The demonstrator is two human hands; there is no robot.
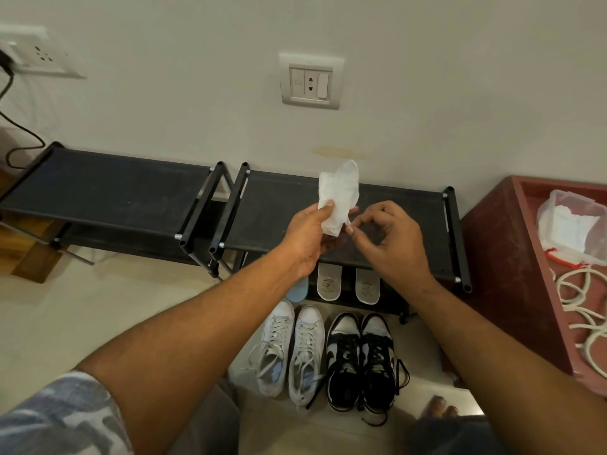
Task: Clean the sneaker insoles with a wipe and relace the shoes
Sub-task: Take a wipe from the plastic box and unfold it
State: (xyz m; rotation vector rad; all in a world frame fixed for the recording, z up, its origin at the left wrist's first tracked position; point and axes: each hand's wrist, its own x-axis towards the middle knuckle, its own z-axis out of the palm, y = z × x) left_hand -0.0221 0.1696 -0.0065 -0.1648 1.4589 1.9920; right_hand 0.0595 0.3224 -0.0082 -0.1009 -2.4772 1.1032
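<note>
Left hand (307,236) pinches a crumpled white wipe (338,198); curled right hand (391,239) perhaps grips its corner, I cannot tell. Grey foam insoles (329,285) at six o'clock await wiping.

My one camera rides on my head, wide-angled, facing forward and down. It looks steeply onto the shoe rack (279,205) against the wall (427,93), near, with the floor (49,323) below.
</note>
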